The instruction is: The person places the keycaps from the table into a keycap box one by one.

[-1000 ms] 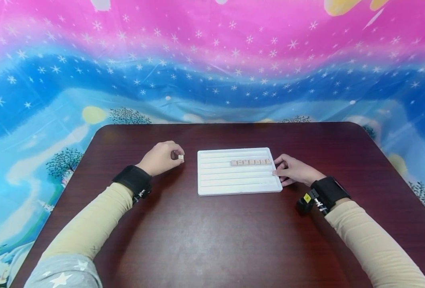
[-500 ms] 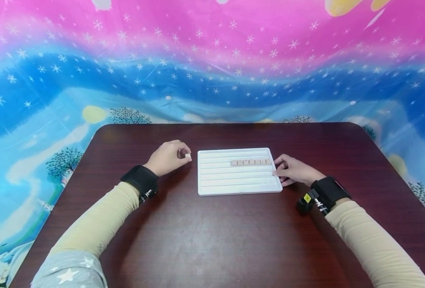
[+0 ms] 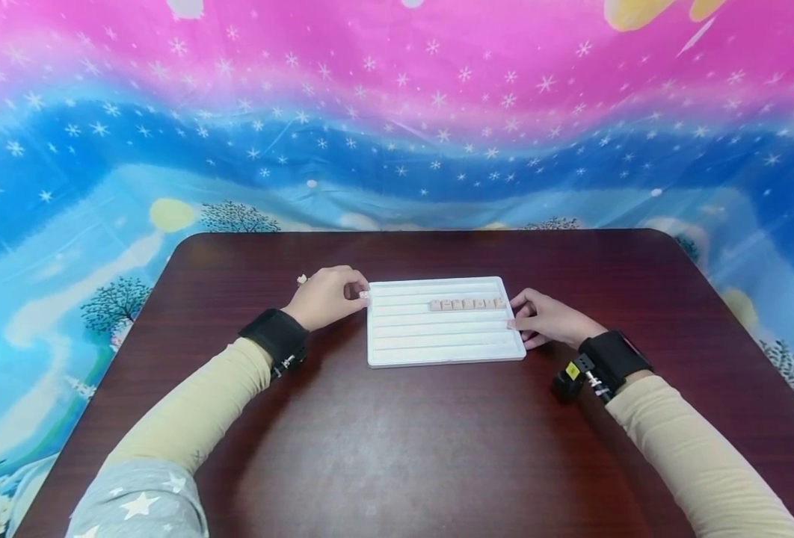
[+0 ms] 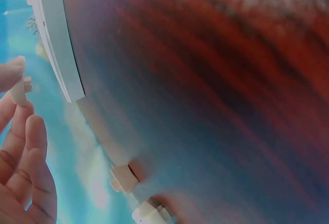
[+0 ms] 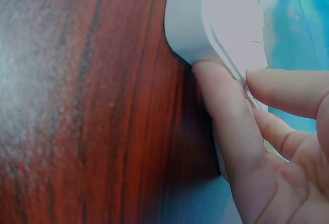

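Between thumb and fingertips, my left hand (image 3: 326,297) pinches a small beige keycap (image 3: 364,294) at the left edge of a white grooved tray (image 3: 437,341). In the left wrist view the pinched keycap (image 4: 19,90) shows a small stub at its side. A row of several lettered keycaps (image 3: 467,304) sits in one groove, toward the tray's right side. At the tray's right edge, my right hand (image 3: 550,320) grips the rim; the right wrist view shows its thumb and fingers (image 5: 223,95) on the tray wall (image 5: 187,23).
Behind the left hand, a loose keycap (image 3: 302,279) lies on the dark red-brown table (image 3: 397,441). The left wrist view shows one loose keycap (image 4: 124,178) and another (image 4: 151,212) there. A patterned cloth (image 3: 397,112) hangs beyond the table's far edge.
My left hand has moved right with the pinched keycap, reaching the tray's left edge. A loose keycap now shows behind that hand. The right hand and tray stay nearly still.
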Demonstrator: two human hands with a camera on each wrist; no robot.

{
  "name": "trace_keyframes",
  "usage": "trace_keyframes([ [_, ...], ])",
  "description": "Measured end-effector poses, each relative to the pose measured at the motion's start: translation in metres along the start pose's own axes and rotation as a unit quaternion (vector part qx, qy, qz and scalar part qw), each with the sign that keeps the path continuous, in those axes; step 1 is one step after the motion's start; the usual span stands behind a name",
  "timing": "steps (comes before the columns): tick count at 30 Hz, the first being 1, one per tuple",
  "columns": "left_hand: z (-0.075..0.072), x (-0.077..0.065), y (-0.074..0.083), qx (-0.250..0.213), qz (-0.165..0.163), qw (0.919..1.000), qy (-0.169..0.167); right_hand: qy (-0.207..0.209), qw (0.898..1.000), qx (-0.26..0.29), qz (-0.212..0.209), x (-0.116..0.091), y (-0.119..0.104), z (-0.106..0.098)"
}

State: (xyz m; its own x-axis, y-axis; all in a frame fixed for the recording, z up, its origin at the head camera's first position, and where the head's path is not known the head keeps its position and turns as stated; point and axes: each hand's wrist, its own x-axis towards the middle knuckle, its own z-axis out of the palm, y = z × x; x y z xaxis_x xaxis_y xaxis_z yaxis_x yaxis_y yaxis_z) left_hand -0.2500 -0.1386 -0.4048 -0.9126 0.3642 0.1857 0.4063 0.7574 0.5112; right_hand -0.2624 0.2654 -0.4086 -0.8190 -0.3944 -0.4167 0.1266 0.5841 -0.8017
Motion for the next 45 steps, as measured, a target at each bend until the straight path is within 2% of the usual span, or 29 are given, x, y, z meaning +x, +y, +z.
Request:
trace_keyframes([
  [14,0.011,0.008,0.012,-0.009,0.026,0.9993,-0.026,0.002,1.000,-0.001,-0.008,-0.005,-0.004,0.003],
  [25,0.016,0.022,0.022,0.004,0.050,0.9985,-0.024,0.005,1.000,-0.001,0.000,-0.002,-0.002,0.002],
  [33,0.022,0.032,0.037,0.005,0.035,0.9983,-0.047,0.001,1.000,0.001,-0.003,-0.002,-0.002,0.002],
  [40,0.030,0.040,0.048,0.031,-0.011,0.9972,-0.066,0.002,1.000,-0.001,0.002,-0.001,-0.001,0.001],
  [45,0.035,0.045,0.054,0.042,-0.014,0.9957,-0.081,0.004,1.000,-0.003,0.001,-0.002,-0.003,0.001],
])
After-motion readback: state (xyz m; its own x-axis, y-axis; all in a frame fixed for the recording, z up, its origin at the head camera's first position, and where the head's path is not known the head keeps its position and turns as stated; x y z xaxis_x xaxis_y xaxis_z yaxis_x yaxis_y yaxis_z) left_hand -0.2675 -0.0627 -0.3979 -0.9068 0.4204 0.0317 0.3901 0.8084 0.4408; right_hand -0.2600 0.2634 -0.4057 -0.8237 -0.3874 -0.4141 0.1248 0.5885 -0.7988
